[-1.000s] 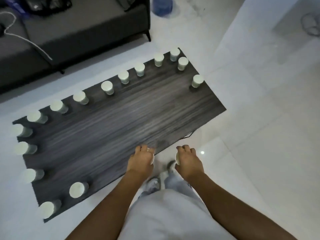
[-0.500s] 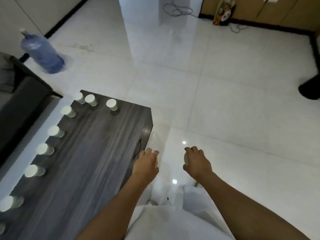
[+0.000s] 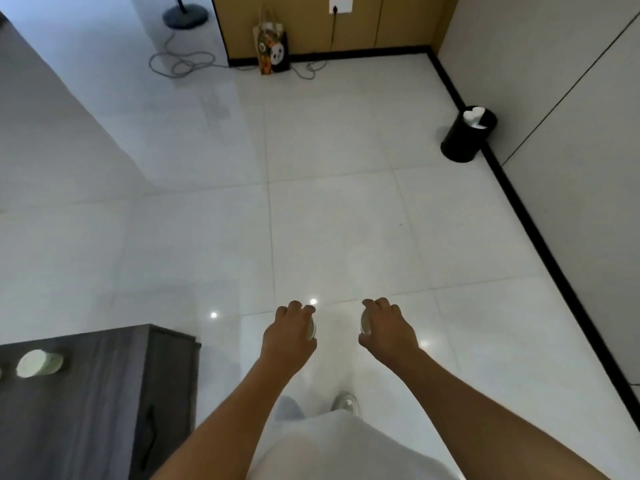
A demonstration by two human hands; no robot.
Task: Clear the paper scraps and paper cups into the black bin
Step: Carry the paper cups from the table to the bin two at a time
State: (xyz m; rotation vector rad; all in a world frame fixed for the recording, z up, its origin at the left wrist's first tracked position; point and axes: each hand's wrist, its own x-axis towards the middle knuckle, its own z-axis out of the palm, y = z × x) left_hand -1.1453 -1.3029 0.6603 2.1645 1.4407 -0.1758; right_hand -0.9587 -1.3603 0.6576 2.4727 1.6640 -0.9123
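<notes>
My left hand (image 3: pixel 289 336) grips a white paper cup (image 3: pixel 312 330), of which only the rim edge shows past my fingers. My right hand (image 3: pixel 386 329) grips another white paper cup (image 3: pixel 364 323), also mostly hidden under the hand. Both hands hang over the white tiled floor in front of me. The black bin (image 3: pixel 465 140) stands far ahead on the right against the wall, with white paper showing at its top. One more paper cup (image 3: pixel 36 363) stands on the dark wooden table (image 3: pixel 104 393) at the lower left.
White tile floor stretches between me and the bin. A black skirting line runs along the right wall. At the back stand a patterned paper bag (image 3: pixel 273 48), loose cables (image 3: pixel 180 62) and a round lamp base (image 3: pixel 185 17). My shoe (image 3: pixel 344 403) shows below my hands.
The view has swung right, away from the table with its cups, and the black bin has come into sight. Both hands keep gripping their cups in front of me.
</notes>
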